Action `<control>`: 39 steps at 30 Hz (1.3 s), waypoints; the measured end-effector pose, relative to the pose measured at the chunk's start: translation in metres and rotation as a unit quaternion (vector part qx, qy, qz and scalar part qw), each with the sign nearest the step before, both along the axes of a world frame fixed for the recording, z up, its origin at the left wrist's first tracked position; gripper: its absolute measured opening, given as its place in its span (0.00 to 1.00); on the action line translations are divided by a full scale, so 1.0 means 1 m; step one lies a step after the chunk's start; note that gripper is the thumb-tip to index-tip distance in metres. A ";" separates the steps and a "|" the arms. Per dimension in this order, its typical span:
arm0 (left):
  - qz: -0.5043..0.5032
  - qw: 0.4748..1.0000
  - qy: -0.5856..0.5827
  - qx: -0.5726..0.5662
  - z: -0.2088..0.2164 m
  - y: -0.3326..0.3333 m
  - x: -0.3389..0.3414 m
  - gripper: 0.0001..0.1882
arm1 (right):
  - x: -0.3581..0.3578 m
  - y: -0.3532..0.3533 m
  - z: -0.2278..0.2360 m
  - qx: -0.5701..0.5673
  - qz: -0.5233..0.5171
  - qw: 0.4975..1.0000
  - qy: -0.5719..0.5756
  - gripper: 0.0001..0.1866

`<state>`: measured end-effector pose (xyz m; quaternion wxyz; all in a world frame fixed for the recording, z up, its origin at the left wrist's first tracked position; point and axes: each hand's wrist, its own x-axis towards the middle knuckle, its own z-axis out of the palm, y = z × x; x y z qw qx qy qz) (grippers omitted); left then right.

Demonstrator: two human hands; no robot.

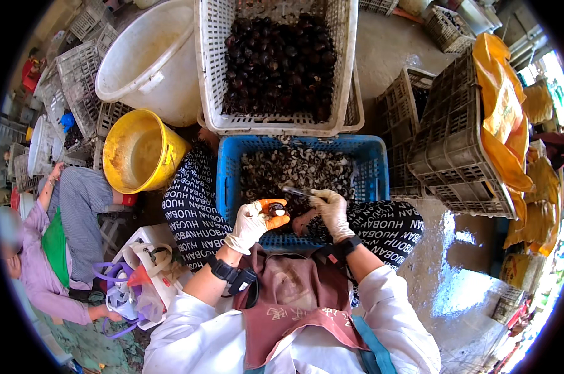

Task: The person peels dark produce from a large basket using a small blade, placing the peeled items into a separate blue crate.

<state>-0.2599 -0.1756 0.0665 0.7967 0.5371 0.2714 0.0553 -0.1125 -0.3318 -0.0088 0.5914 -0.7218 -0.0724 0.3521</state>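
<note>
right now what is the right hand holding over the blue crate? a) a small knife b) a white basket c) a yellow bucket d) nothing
a: the gloved right hand grips a small knife above the blue crate, while the left hand holds a dark shell.

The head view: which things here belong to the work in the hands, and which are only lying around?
In use:
- left hand holding a dark shell
- right hand holding a small knife
- blue crate of opened shells
- white crate of dark shellfish

Lying about:
- yellow bucket
- white tub
- grey crates
- orange sheet
</note>
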 end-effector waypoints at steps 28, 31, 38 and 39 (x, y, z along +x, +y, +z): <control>-0.047 0.997 0.045 -0.039 0.013 0.002 -0.016 0.19 | -0.011 0.004 -0.003 0.000 -0.002 1.000 0.013 0.09; -0.006 0.999 0.007 0.050 0.006 0.010 -0.012 0.22 | -0.015 0.013 0.013 0.097 -0.022 0.990 0.104 0.09; 0.096 0.992 -0.044 0.067 -0.002 0.012 -0.009 0.25 | -0.022 0.008 0.044 0.071 0.056 0.995 0.048 0.11; 0.092 0.988 -0.045 0.117 -0.003 0.012 -0.009 0.25 | -0.023 0.008 0.047 0.060 0.059 0.996 0.032 0.11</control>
